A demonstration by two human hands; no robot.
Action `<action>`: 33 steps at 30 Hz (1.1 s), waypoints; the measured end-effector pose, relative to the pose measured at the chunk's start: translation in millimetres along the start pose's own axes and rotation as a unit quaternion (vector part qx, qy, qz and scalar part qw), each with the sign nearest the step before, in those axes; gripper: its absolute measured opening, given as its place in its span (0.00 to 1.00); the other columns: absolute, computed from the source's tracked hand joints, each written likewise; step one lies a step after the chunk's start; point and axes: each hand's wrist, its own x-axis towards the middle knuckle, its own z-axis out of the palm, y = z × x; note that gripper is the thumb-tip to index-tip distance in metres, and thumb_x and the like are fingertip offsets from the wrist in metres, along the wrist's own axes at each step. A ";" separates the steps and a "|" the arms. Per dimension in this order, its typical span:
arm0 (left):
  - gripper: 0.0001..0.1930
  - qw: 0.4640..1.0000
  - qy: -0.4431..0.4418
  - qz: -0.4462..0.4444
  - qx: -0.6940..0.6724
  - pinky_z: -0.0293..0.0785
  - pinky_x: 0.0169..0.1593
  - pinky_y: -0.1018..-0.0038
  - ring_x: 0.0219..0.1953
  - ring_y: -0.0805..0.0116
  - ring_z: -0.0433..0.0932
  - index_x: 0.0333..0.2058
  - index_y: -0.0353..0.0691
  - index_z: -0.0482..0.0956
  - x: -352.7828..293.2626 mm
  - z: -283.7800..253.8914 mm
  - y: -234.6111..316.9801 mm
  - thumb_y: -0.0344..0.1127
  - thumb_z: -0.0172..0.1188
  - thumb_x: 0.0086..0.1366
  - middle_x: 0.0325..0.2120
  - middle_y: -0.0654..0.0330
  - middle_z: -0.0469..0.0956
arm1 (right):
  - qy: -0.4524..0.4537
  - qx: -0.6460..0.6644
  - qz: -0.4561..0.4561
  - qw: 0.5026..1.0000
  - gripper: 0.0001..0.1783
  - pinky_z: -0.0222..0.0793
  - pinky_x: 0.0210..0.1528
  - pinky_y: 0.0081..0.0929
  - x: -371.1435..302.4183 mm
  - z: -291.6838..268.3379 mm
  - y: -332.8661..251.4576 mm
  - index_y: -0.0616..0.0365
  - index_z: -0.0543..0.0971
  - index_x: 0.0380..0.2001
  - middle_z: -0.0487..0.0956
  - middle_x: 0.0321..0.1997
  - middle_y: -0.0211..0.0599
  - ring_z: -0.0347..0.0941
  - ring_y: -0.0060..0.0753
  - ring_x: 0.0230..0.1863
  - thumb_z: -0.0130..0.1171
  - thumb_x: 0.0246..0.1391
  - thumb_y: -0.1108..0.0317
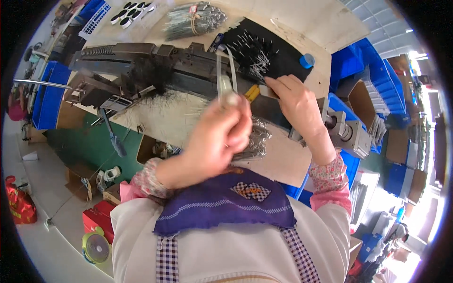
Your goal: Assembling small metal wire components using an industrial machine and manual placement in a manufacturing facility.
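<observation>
My left hand (214, 134), smeared by motion, is closed in front of the long dark metal machine (181, 70). From its fingers rises a pale, narrow looped strip (220, 70). My right hand (299, 104) rests at the machine's right part, its fingers bent together over a small pale block (268, 91); what they pinch there is hidden. Between both hands lies a yellow piece (253, 92). Beyond them, thin black and silver pieces (255, 54) are spread on a black mat (295, 49). Shiny wire pieces (257, 141) lie partly behind my left hand.
A bundle of silver wires (194, 21) and several black-and-white round pieces (130, 14) lie at the back. A blue cap (306, 61) sits on the mat's right edge. Dark bristles (153, 75) cover the machine's middle. Blue bins (347, 61) flank the table on the right.
</observation>
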 end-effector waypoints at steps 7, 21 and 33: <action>0.11 0.984 -0.039 0.132 -0.111 0.51 0.13 0.83 0.11 0.81 0.54 0.41 0.39 0.75 -43.2 -95.6 57.9 0.39 0.49 0.69 0.16 0.68 0.62 | 0.016 0.004 -0.009 1.000 0.13 0.73 0.30 0.30 -1.8 1.8 -6.4 0.61 0.76 0.36 0.72 0.28 0.37 0.72 0.37 0.33 0.56 0.43 0.76; 0.13 0.696 -0.038 0.186 0.692 0.72 0.28 0.65 0.21 0.54 0.77 0.25 0.39 0.82 106.7 -48.5 1.1 0.42 0.57 0.57 0.15 0.52 0.75 | -0.053 0.076 -0.011 0.996 0.06 0.71 0.35 0.33 7.5 -11.3 24.4 0.59 0.75 0.27 0.73 0.28 0.38 0.73 0.42 0.33 0.60 0.42 0.72; 0.14 0.771 0.217 0.318 0.507 0.63 0.16 0.79 0.13 0.74 0.67 0.34 0.34 0.78 18.7 -50.8 -0.7 0.39 0.50 0.68 0.20 0.58 0.73 | 0.066 0.237 -0.007 0.969 0.08 0.73 0.36 0.31 44.8 31.8 -1.3 0.59 0.79 0.30 0.79 0.29 0.38 0.76 0.42 0.33 0.61 0.42 0.75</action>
